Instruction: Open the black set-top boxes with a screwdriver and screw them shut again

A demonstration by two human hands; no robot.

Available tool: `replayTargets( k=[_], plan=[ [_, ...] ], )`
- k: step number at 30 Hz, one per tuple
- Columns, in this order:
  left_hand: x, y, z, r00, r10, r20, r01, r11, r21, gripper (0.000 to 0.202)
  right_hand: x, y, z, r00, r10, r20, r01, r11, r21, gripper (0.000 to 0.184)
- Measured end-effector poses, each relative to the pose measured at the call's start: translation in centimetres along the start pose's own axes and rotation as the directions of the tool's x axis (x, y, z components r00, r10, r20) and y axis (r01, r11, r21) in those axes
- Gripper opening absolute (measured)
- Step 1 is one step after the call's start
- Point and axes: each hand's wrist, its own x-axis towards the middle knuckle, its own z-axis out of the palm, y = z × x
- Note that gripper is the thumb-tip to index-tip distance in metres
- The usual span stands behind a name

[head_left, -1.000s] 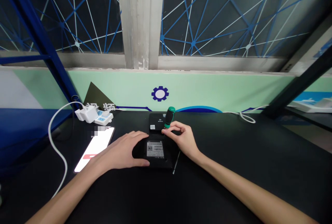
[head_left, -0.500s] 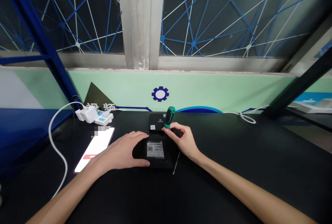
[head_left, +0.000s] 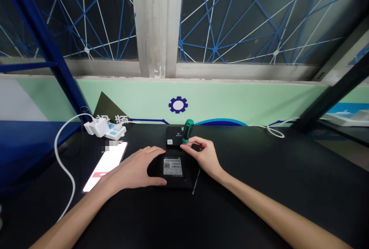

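A flat black electronic box (head_left: 178,182) with a white label on top lies on the table in front of me. My left hand (head_left: 137,169) grips its left side, thumb at the near edge and fingers at the far edge. Pinched in the fingertips of my right hand (head_left: 204,157) is a screwdriver (head_left: 188,130) with a green and black handle. It stands nearly upright, tip down, over the far right part of the box; the tip itself is too small to make out. A thin metal rod (head_left: 196,181) lies along the box's right side.
Behind the box is a second black box (head_left: 173,136) with a small white sticker. To the left lie a lit phone (head_left: 108,164) and a white power strip (head_left: 115,130) with a plugged-in adapter (head_left: 98,126). A white cable (head_left: 65,168) curves along the left.
The screwdriver's handle has shifted very slightly left and down, and the right fingers have moved a little on it. The left hand and the box stay put.
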Motion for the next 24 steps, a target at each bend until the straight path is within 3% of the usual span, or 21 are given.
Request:
replayTargets(
  k=[17, 24],
  plan=[
    [-0.11, -0.27, 0.19, 1.0, -0.001, -0.008, 0.001, 1.0, 0.001, 0.078, -0.19, -0.24, 0.0, 0.997, -0.047, 0.064, 0.049, 0.998, -0.034, 0.023],
    [-0.07, -0.31, 0.12, 0.999, 0.029, -0.027, -0.029, 1.0, -0.005, 0.076, -0.08, -0.09, 0.13, 0.998, 0.039, 0.039, -0.04, 0.999, 0.024, 0.034]
  ],
)
